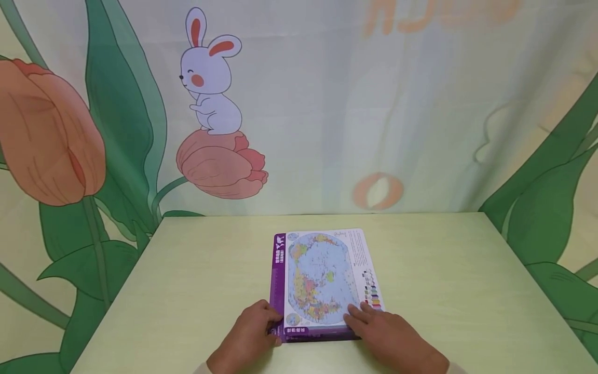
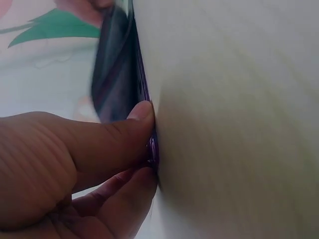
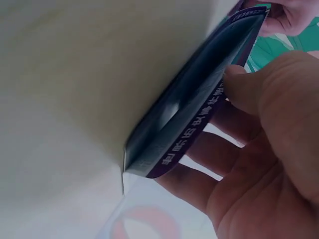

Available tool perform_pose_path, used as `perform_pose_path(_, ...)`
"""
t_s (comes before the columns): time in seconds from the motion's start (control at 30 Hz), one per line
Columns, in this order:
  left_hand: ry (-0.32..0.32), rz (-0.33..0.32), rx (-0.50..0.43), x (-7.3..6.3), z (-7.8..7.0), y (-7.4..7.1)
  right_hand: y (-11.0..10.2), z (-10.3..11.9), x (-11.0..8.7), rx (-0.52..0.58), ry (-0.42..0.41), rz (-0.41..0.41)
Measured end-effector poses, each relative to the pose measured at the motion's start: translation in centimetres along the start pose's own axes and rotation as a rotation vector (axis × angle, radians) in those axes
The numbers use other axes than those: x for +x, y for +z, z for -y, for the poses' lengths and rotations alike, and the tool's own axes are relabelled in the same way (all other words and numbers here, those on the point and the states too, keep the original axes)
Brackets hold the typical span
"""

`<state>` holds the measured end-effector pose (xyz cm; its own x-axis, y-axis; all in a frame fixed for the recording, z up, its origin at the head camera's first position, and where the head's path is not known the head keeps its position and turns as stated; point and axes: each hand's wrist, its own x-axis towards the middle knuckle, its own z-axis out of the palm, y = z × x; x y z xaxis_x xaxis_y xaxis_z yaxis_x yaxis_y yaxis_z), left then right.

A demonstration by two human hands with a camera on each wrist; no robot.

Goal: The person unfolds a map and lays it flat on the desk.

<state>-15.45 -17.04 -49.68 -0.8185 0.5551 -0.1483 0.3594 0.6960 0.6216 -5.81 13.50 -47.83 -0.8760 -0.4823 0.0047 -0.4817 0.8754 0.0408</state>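
Note:
A flat purple-edged world map folder (image 1: pixel 322 280) lies turned sideways on the table, with a colourful printed map on its cover. My left hand (image 1: pixel 252 332) pinches its near left corner between thumb and fingers; the left wrist view shows this left hand (image 2: pixel 84 164) low against the tabletop. At the near right, the right hand (image 1: pixel 392 332) has its fingers on the map cover. In the right wrist view, the right thumb and fingers hold the lifted cover edge (image 3: pixel 199 119), which bears white characters. A dark gap shows between that cover and the part beneath.
The pale yellow table (image 1: pixel 196 270) extends to both sides of the folder. Behind it hangs a curtain-like backdrop (image 1: pixel 317 130) printed with a rabbit, tulips and green leaves, meeting the table's far edge.

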Motion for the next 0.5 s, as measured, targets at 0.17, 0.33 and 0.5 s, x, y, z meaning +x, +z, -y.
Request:
perform_pose_path(0.17, 0.005, -0.001, 0.028, -0.1, -0.2, 0.0, -0.7, -0.8, -0.1, 0.054, 0.032, -0.019)
perform_pose_path(0.33, -0.010, -0.001, 0.039, -0.3, 0.2, -0.4, -1.7, -2.2, -0.4, 0.163, -0.004, -0.103)
perform_pose_path(0.5, -0.070, 0.018, 0.021, -0.5, 0.6, -1.1, -2.1, -4.1, -0.8, 0.350, -0.043, -0.187)
